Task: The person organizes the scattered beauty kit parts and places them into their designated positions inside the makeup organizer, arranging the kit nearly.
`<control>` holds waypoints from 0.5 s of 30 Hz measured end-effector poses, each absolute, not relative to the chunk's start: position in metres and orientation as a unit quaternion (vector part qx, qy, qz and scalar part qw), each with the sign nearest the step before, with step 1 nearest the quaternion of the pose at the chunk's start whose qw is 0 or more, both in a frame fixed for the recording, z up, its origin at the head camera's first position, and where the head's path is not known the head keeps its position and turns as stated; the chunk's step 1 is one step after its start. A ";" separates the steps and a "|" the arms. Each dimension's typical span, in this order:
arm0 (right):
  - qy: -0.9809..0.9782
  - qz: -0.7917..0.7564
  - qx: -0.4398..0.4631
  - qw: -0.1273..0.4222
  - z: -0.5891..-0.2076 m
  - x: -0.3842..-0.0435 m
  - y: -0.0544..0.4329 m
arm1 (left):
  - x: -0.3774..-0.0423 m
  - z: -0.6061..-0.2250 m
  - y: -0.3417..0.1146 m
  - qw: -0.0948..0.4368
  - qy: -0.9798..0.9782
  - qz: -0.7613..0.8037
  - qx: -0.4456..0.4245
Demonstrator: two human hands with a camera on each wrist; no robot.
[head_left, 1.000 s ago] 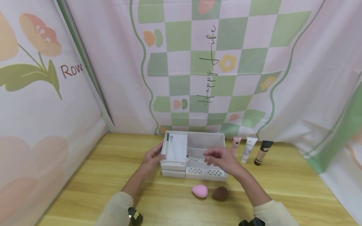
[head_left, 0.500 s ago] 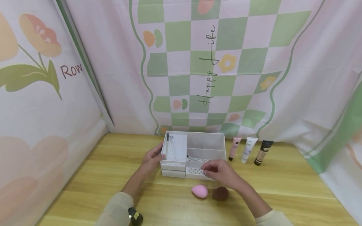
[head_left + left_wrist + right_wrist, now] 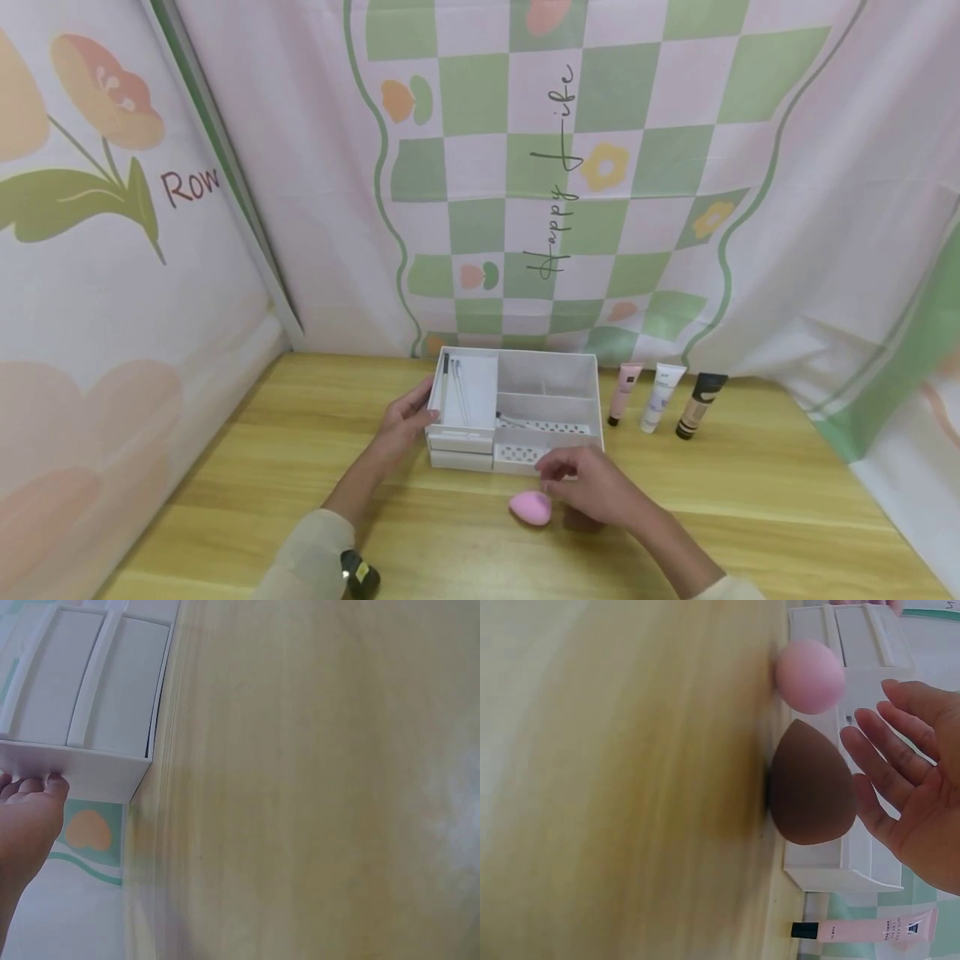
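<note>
A white desktop organizer (image 3: 558, 373) with drawers on its left stands near the back of the table. My left hand (image 3: 399, 427) rests against its left side, thumb at the top rim; in the left wrist view the fingertips touch the side wall. My right hand (image 3: 588, 485) hovers just in front of the organizer with spread, loosely bent fingers and nothing in them. Below it lies a brown makeup sponge (image 3: 810, 787), mostly hidden by the hand in the head view. A pink makeup sponge (image 3: 531, 507) sits just left of the brown one.
Thin brush-like sticks (image 3: 460, 392) lie in the organizer's top left tray, with another small stick (image 3: 513, 422) in the middle compartment. To the right stand a pink tube (image 3: 624, 393), a white tube (image 3: 662, 397) and a black-and-beige tube (image 3: 701, 405). A patterned curtain (image 3: 555, 167) hangs behind.
My right hand has come down and toward me, from over the organizer's compartments to above the brown makeup sponge. My left hand has stayed at the organizer's side.
</note>
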State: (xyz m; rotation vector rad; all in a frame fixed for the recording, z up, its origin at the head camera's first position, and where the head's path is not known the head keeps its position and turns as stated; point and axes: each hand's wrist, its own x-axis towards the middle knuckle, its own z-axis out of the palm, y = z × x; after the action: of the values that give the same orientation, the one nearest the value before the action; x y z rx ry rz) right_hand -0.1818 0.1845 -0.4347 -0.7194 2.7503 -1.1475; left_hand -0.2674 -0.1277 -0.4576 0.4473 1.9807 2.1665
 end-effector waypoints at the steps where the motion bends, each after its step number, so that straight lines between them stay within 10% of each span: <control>1: 0.899 -0.368 -0.233 0.039 -0.436 -0.181 0.185 | -0.267 -0.457 -0.128 0.086 0.665 0.727 0.150; 15: 0.911 -0.337 -0.230 0.056 -0.452 -0.173 0.181 | -0.268 -0.458 -0.128 0.092 0.652 0.738 0.149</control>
State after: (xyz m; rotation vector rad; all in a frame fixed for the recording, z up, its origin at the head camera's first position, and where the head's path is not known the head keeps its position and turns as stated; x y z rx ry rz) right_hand -0.1731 0.1812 -0.4520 -0.6967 2.7653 -1.0239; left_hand -0.2679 -0.1275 -0.4580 0.4433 1.9354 2.1928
